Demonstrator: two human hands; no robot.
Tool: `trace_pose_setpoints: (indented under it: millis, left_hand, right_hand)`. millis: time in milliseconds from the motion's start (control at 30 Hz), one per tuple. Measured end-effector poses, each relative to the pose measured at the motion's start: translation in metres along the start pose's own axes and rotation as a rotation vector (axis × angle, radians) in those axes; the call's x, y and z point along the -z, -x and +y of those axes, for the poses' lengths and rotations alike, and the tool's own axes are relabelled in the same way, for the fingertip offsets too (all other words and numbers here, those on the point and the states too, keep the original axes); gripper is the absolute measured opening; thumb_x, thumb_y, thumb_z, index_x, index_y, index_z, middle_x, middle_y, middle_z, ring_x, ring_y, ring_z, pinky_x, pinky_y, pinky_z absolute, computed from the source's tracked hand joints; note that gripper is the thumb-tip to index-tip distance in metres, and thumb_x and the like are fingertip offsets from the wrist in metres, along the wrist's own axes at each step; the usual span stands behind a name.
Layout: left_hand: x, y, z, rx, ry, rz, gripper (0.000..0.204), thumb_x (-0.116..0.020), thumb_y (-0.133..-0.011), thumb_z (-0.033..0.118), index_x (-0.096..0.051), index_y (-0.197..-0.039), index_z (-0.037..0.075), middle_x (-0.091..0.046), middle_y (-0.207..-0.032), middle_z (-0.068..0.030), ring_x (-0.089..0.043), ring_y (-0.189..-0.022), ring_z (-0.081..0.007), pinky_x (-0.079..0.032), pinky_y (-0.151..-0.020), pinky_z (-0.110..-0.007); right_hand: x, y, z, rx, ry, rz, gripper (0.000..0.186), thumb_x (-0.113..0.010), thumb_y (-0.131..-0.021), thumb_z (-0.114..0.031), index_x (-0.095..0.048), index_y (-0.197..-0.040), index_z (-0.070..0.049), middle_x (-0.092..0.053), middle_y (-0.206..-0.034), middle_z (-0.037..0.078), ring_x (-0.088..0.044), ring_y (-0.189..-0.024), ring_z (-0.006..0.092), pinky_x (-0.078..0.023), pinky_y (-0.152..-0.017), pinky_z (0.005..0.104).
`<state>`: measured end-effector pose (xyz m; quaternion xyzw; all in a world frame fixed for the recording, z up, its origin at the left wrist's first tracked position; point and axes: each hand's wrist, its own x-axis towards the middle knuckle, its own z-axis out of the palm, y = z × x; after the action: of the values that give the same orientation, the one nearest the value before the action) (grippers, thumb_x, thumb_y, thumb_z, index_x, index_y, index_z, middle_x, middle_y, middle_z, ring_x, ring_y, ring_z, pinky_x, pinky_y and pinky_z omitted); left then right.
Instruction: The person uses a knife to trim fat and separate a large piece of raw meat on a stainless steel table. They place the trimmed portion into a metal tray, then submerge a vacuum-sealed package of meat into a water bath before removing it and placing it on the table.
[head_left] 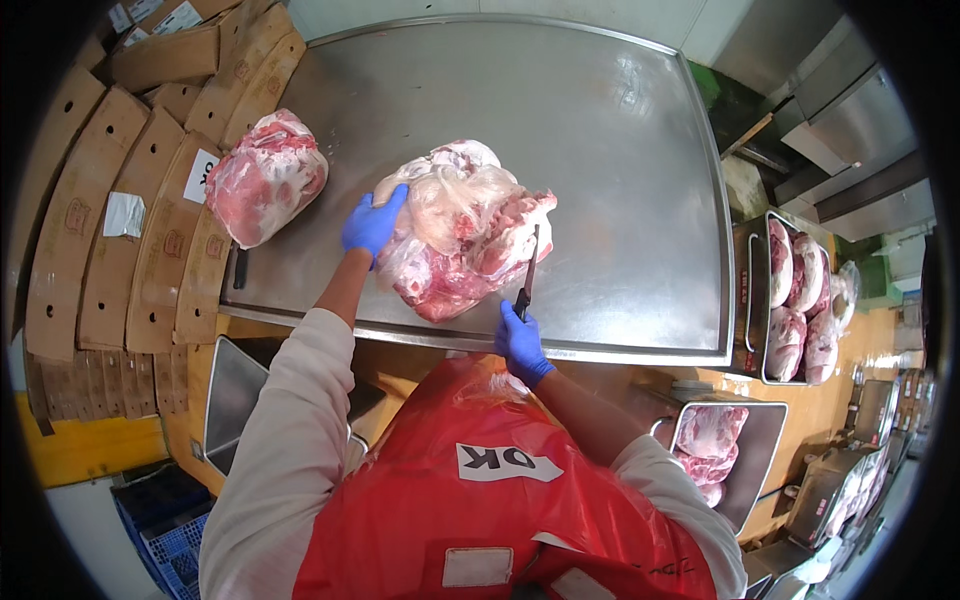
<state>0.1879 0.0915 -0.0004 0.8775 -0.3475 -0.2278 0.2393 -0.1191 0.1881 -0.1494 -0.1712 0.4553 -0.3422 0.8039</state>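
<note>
In front of you lies a big piece of raw meat [465, 235], pink and red with white fat, on the steel table [600, 130] close to its near edge. A thin clear plastic wrap is loose over its upper and left part. The piece lies flat, its red cut side turned to you. At its right side stands a knife [528, 270] with a dark handle and a narrow blade; the blade points away from you and touches the meat.
</note>
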Motion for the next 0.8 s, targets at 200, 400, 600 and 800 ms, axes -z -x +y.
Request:
trace_pose_setpoints:
  millis: [200, 400, 600, 800]
  left_hand:
    - [0.003, -0.001, 0.001, 0.018, -0.057, -0.036, 0.105, -0.058, -0.082, 0.084, -0.053, -0.151, 0.005, -0.058, -0.149, -0.0237, -0.057, -0.136, -0.0391, -0.043, -0.115, -0.045]
    - [0.008, -0.002, -0.002, -0.036, 0.008, -0.08, 0.11, -0.057, -0.082, 0.085, -0.05, -0.153, 0.001, -0.055, -0.152, -0.0241, -0.054, -0.14, -0.0392, -0.041, -0.117, -0.044]
    - [-0.005, -0.02, -0.013, -0.088, -0.023, -0.128, 0.11, -0.057, -0.082, 0.084, -0.049, -0.153, 0.0, -0.054, -0.152, -0.0245, -0.054, -0.14, -0.038, -0.04, -0.118, -0.044]
    - [0.0, -0.018, -0.006, -0.138, -0.065, -0.164, 0.107, -0.057, -0.081, 0.085, -0.053, -0.151, 0.003, -0.056, -0.151, -0.0227, -0.056, -0.137, -0.0371, -0.043, -0.115, -0.044]
  right_hand:
    - [-0.008, 0.005, 0.006, -0.109, -0.233, -0.296, 0.042, -0.062, -0.106, -0.045, -0.05, -0.077, -0.017, -0.041, -0.058, -0.002, -0.033, -0.042, 0.0118, -0.025, -0.044, 0.031]
    - [0.028, 0.01, -0.005, -0.25, -0.211, -0.488, 0.039, -0.055, -0.108, -0.048, -0.06, -0.09, -0.014, -0.039, -0.059, -0.003, -0.03, -0.042, 0.0109, -0.025, -0.044, 0.0288]
    - [0.096, 0.064, -0.064, 0.116, 0.844, 0.153, 0.036, -0.077, -0.096, -0.035, -0.069, -0.1, 0.0, -0.054, -0.068, -0.001, -0.046, -0.059, 0.0089, -0.041, -0.054, 0.0285]
    - [0.147, 0.157, -0.092, 0.339, 0.961, 0.28, 0.023, -0.075, -0.095, -0.017, -0.067, -0.105, 0.002, -0.06, -0.081, 0.0, -0.052, -0.072, 0.0087, -0.048, -0.067, 0.0297]
